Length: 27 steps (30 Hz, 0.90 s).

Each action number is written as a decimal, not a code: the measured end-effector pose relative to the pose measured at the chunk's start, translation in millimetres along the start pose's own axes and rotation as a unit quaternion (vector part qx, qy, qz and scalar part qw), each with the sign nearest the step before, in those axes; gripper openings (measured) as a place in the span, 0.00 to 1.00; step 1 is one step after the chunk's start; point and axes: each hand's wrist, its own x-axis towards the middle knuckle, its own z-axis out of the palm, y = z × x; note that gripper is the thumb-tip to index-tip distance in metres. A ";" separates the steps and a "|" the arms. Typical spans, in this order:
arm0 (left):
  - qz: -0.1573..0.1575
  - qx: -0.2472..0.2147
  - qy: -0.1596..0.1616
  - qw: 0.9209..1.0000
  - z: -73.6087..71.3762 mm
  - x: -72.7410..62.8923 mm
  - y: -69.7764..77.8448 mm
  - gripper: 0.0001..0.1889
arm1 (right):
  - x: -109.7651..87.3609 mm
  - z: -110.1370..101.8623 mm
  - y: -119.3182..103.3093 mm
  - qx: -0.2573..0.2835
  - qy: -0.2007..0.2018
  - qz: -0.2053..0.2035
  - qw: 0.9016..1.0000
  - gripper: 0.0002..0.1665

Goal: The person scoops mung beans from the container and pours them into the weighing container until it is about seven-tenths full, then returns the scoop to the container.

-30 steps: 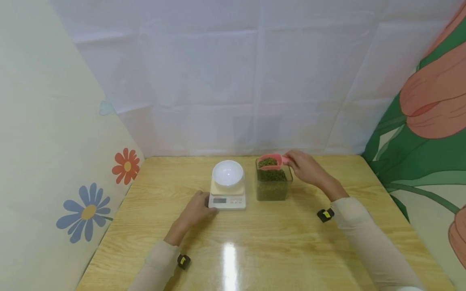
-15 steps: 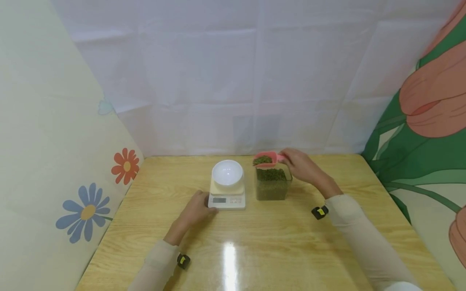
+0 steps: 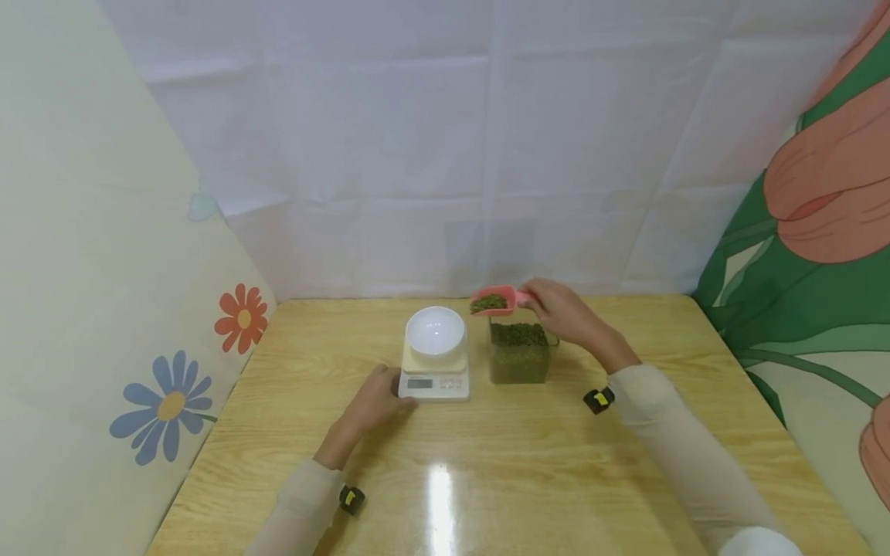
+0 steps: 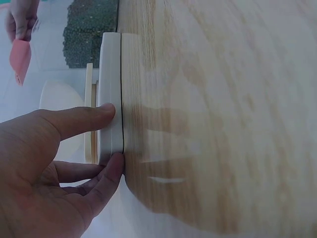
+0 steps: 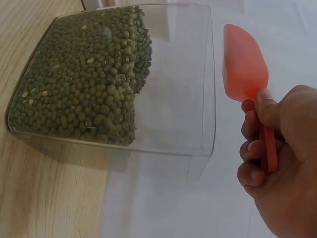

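Note:
My right hand [image 3: 562, 309] grips the handle of a pink scoop [image 5: 242, 64], with fingers curled round it in the right wrist view. Green mung beans [image 3: 490, 303] fill the scoop, which hangs above the left rim of a clear square container [image 5: 178, 144]. More mung beans [image 5: 84, 89] lie inside that container. To its left stands a white kitchen scale [image 3: 455, 391], bearing a white bowl [image 3: 435, 333] whose visible inside is bare. With thumb and fingers, my left hand [image 4: 54, 163] holds the scale's front left corner.
Everything stands on a wood-grain table [image 3: 528, 455]. A white cloth [image 3: 389, 154] hangs along its back edge. Flower-printed panels [image 3: 167, 405] flank both sides. A black wrist device [image 3: 599, 400] sits by each sleeve.
My right hand has carried the loaded scoop left and slightly up, from over the container's beans to its left rim, nearer the bowl. The left hand and scale have stayed put.

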 end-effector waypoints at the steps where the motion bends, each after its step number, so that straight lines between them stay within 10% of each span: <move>1: 0.000 0.000 0.000 1.000 0.1 -0.2 0.0 0.26 | 1.0 0.5 -0.7 0.000 0.001 -0.002 1.000 0.16; 27: -0.002 -0.003 0.004 1.000 0.1 -2.0 4.6 0.25 | 16.0 8.4 -13.6 -0.001 -0.020 -0.008 1.000 0.16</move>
